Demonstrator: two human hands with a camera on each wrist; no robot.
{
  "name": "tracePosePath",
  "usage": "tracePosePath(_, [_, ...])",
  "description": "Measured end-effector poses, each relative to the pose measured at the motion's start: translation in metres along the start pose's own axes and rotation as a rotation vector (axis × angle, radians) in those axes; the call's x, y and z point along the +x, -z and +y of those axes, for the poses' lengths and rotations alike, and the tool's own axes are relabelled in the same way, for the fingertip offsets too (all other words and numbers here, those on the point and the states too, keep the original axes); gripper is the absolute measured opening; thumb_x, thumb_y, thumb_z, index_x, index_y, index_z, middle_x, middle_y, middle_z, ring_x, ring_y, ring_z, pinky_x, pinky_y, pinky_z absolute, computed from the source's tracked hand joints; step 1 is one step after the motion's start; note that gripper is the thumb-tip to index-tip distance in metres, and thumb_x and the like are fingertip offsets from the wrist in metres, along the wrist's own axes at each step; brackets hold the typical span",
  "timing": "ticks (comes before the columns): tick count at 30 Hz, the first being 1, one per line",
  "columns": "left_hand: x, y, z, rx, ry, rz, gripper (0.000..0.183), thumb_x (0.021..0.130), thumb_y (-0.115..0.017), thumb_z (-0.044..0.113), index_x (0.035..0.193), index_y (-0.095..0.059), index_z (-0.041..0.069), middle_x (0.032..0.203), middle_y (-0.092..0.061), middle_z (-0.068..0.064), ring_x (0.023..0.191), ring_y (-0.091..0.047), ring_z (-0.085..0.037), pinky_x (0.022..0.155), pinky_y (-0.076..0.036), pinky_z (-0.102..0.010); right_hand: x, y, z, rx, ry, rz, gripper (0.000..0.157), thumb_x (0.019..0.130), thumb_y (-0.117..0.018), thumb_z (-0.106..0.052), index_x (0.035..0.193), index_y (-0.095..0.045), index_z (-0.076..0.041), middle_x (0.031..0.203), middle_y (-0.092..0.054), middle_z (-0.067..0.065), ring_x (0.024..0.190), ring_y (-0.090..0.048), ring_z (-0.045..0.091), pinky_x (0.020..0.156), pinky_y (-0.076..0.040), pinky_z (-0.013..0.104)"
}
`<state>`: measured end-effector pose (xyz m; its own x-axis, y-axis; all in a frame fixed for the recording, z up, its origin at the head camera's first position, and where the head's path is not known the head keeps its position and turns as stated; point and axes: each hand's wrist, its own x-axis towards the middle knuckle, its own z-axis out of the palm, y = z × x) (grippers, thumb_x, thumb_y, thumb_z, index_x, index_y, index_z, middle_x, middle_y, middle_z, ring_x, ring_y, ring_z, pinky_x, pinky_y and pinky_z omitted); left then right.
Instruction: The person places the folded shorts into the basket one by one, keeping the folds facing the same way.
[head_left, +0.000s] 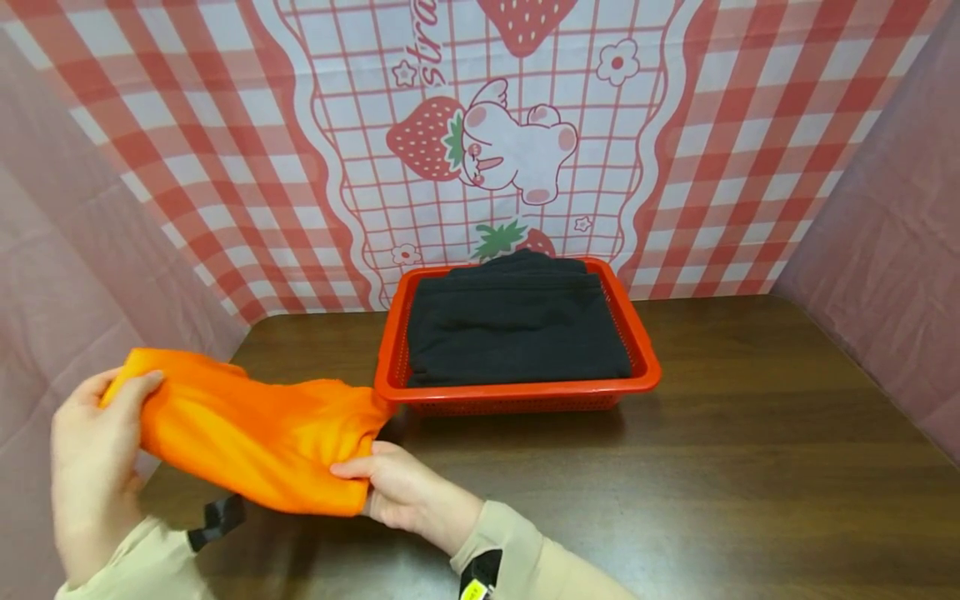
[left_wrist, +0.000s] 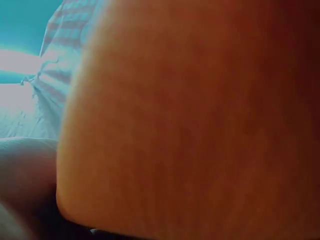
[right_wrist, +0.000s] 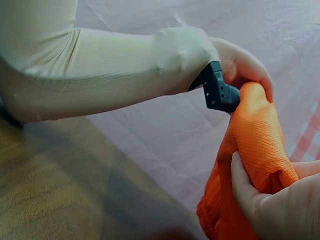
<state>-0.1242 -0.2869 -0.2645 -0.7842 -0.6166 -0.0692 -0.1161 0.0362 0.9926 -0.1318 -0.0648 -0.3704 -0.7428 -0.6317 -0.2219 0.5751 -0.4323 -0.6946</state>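
Observation:
An orange cloth of mesh-like fabric, folded over in the right wrist view, is stretched in the air between both hands, left of the basket. My left hand grips its left end, thumb on the near face. At the lower right end, my right hand pinches the fabric with the thumb in front and the other fingers behind. The cloth fills most of the left wrist view, hiding the left fingers there. Its far right corner overlaps the rim of the red basket in the head view.
Dark folded fabric lies stacked in the basket, rising above its back rim. The brown wooden table extends to the right. A red-and-white strawberry-print cloth hangs behind, with pink cloth at the sides.

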Motion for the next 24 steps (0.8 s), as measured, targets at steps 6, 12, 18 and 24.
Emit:
tracePosePath(6, [0.001, 0.014, -0.002, -0.131, -0.038, -0.073, 0.014, 0.080, -0.069, 0.020, 0.092, -0.062, 0.021, 0.071, -0.059, 0.010, 0.049, -0.053, -0.006, 0.033, -0.036, -0.023, -0.005, -0.005, -0.004, 0.004, -0.005, -0.036, 0.026, 0.086, -0.048, 0.003, 0.111, -0.052, -0.003, 0.095, -0.059, 0.000, 0.089, -0.059, 0.013, 0.094, -0.043, 0.042])
tracePosePath(12, [0.003, 0.015, -0.004, -0.319, -0.083, -0.075, 0.016, 0.080, -0.067, 0.008, 0.093, -0.062, 0.016, 0.076, -0.061, 0.005, 0.055, -0.057, -0.007, 0.043, -0.047, -0.020, -0.009, -0.009, -0.007, -0.002, -0.016, -0.070, 0.024, 0.087, -0.047, 0.002, 0.110, -0.053, -0.003, 0.094, -0.059, 0.000, 0.088, -0.059, 0.012, 0.094, -0.043, 0.041])
tracePosePath(18, [0.000, 0.012, -0.001, -0.512, -0.123, -0.066, 0.021, 0.079, -0.065, -0.001, 0.098, -0.061, 0.009, 0.088, -0.060, -0.001, 0.068, -0.060, -0.010, 0.052, -0.051, -0.019, -0.013, -0.008, -0.013, -0.009, 0.019, -0.125, 0.023, 0.089, -0.044, 0.002, 0.111, -0.050, -0.003, 0.096, -0.057, 0.000, 0.088, -0.058, 0.011, 0.092, -0.045, 0.037])
tracePosePath(24, [-0.005, 0.011, 0.005, -0.599, -0.107, 0.037, 0.027, 0.078, -0.065, -0.005, 0.101, -0.062, 0.007, 0.097, -0.059, -0.002, 0.079, -0.058, -0.011, 0.056, -0.051, -0.018, -0.017, -0.012, -0.020, -0.016, 0.019, -0.162, 0.026, 0.091, -0.042, 0.001, 0.116, -0.047, -0.002, 0.098, -0.056, 0.000, 0.090, -0.057, 0.011, 0.095, -0.043, 0.038])
